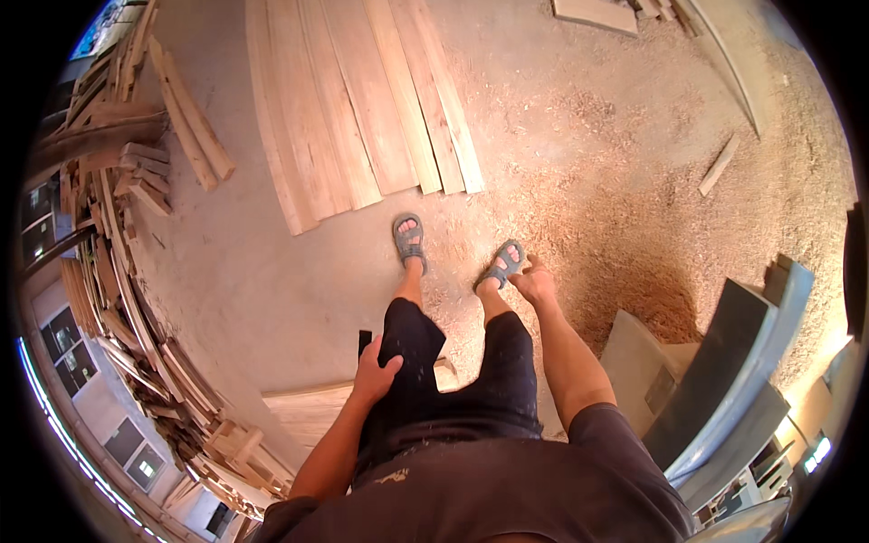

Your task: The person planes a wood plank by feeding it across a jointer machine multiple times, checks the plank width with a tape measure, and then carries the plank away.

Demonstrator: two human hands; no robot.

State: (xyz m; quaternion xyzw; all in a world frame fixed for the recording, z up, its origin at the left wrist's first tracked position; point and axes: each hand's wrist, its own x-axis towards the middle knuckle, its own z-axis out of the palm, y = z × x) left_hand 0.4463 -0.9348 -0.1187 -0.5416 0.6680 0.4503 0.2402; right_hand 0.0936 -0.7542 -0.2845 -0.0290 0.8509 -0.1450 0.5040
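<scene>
My left hand [376,369] hangs beside my left thigh, its fingers closed. A narrow dark object [364,344] sticks out past the fingers; most of it is hidden, and its kind does not show. My right hand [536,282] reaches forward at my right side, fingers partly extended and apart, with nothing visible in it. It appears just right of my right sandal [504,261] from above. Beyond my feet lie several long, pale wooden boards [385,109], side by side on the floor, their near ends uneven.
Stacked lumber [122,271] runs along the left, with two loose planks [192,122] beside it. Sawdust [634,217] covers the floor to the right. A dark-topped machine [715,371] stands at the right. More boards [312,412] lie behind my left hand, and a small offcut [720,165] lies far right.
</scene>
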